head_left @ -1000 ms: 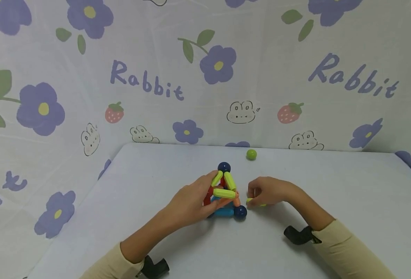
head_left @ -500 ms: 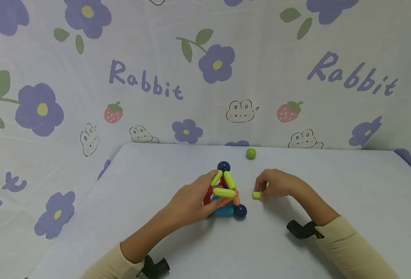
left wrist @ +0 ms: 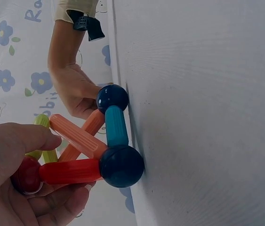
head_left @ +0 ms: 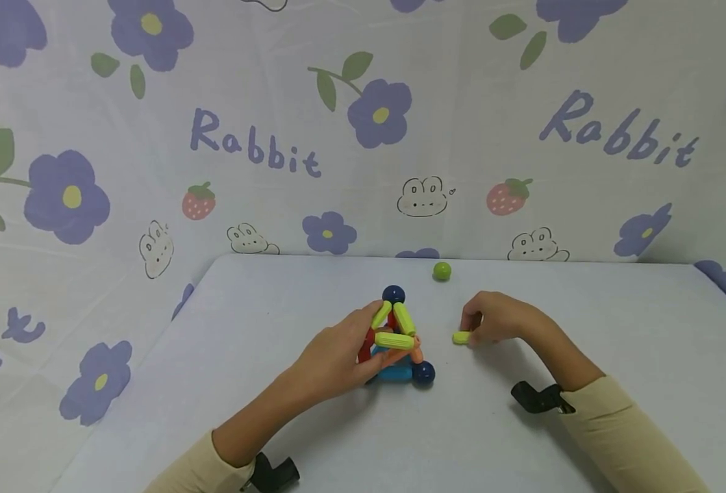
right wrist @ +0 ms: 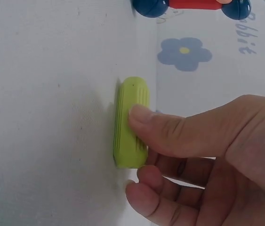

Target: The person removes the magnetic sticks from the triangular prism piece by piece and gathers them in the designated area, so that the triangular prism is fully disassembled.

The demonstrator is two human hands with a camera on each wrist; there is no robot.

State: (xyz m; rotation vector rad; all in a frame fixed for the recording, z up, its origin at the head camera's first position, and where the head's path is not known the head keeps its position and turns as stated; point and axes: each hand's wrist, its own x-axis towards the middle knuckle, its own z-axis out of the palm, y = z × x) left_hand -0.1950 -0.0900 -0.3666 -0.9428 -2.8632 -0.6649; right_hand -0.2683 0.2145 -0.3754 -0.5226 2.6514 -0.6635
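My left hand (head_left: 341, 349) holds a frame of magnetic building rods and balls (head_left: 395, 374) on the white table. Yellow-green, red, orange and blue rods make it up, topped by a dark blue ball (head_left: 394, 295). In the left wrist view, the thumb and fingers grip around a red ball (left wrist: 28, 175) at one corner, beside a red rod (left wrist: 71, 172). To the right of the frame and apart from it, my right hand (head_left: 500, 319) pinches a loose yellow-green magnetic rod (right wrist: 124, 134) between thumb and fingers. That rod appears to lie at the tabletop.
A green ball (head_left: 442, 271) sits near the table's back edge, behind the frame. The white table (head_left: 277, 301) meets a cloth backdrop (head_left: 461, 137) printed with flowers, rabbits and strawberries. Black camera mounts (head_left: 538, 398) stick out at both wrists.
The right hand has moved away from the frame, to the right and slightly back, with the yellow-green rod. The left hand and the frame have stayed in place.
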